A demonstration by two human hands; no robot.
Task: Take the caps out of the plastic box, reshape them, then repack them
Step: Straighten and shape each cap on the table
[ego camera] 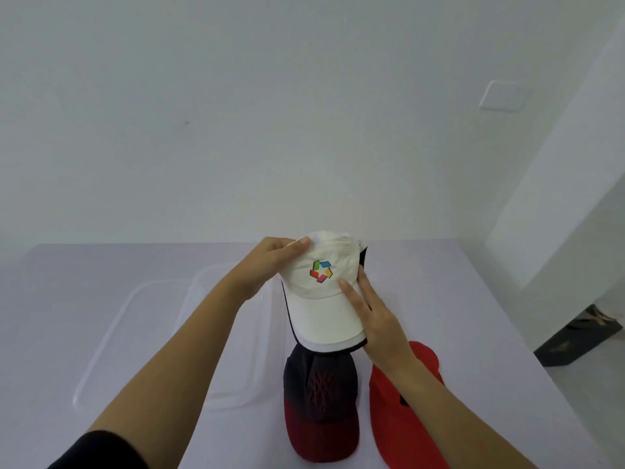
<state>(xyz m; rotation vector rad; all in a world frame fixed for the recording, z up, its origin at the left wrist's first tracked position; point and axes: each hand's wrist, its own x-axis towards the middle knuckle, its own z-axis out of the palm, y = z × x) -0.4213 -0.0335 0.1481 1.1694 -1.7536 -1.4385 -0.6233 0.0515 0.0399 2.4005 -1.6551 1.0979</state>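
- Two arms show, each ending in a bare hand.
- The left arm wears a black sleeve (98,451), seen only in the lower left corner of the view.
- The sleeve is plain dark cloth with a rounded hem.
- From that hem the left forearm (189,336) is uncovered down to the left hand (270,262).
- The right forearm (456,411) is uncovered as far as it shows, up to the right hand (375,319).
- The nails that show, on the left thumb and the right forefinger, are short and plain.

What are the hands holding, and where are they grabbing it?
Both hold the white cap. The left hand grips the top of the crown, thumb on top; the right hand holds the brim's side edge.
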